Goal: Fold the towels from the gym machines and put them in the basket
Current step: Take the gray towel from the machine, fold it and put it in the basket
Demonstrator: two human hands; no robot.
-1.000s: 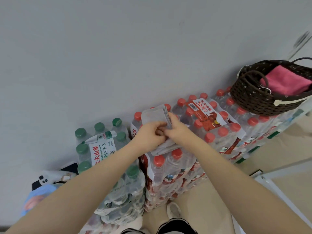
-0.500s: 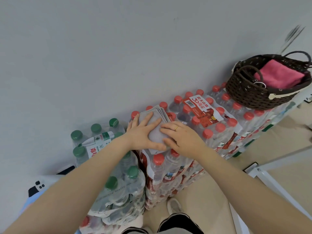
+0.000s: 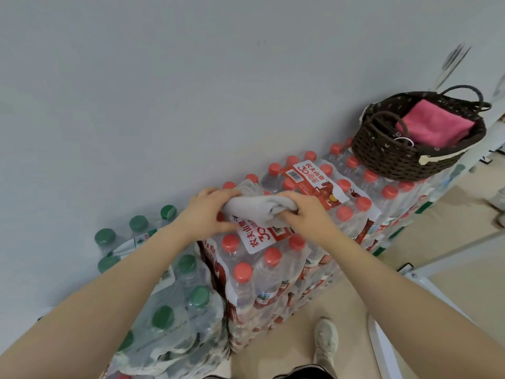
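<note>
- Head view, the only one: both hands were on a small grey towel (image 3: 254, 207) sitting on top of the stacked red-capped water bottle packs (image 3: 273, 258) against the wall.
- Left hand (image 3: 210, 212) had its fingers curled over the towel's left end, gripping it — the right hand (image 3: 306, 214) was pinching the bunched right end the same way.
- The towel looked folded down into a thick little bundle, slightly lifted off the plastic wrap, though I couldn't tell if the underside was touching.
- The dark woven basket (image 3: 393, 157) sat further right along the same bottle stack, well apart from the hands, with a folded pink towel (image 3: 434, 124) already inside.
- Green-capped bottle packs (image 3: 169, 302) stood lower on the left, and a shoe (image 3: 325, 340) showed on the floor below.
- My read: folding was basically done, so this was the pick-up step. Next move would be carrying it right and setting it on the pink one — keeping both ends pinched so the fold doesn't flop open.
</note>
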